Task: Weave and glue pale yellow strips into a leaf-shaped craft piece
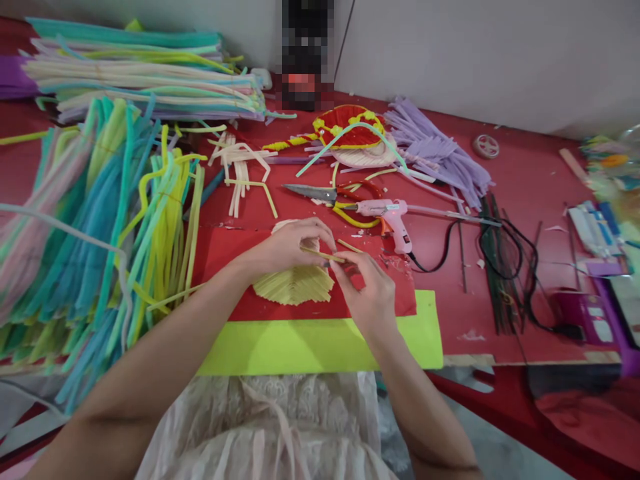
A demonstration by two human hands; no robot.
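Observation:
Between my two hands a short yellow pipe cleaner is held by its ends. My left hand pinches its left part, and the fingers of my right hand close on its right end. Another yellow piece sticks out just behind my right fingers. Below my left hand lies a pale yellow leaf-shaped piece made of slanted pipe cleaners, partly covered by that hand. It rests on a red sheet, which overlaps a bright yellow-green sheet.
Scissors and a pink glue gun lie beyond my hands, its black cord trailing right. Pipe cleaner bundles fill the left side. A red and yellow fan-like piece and purple pipe cleaners lie at the back.

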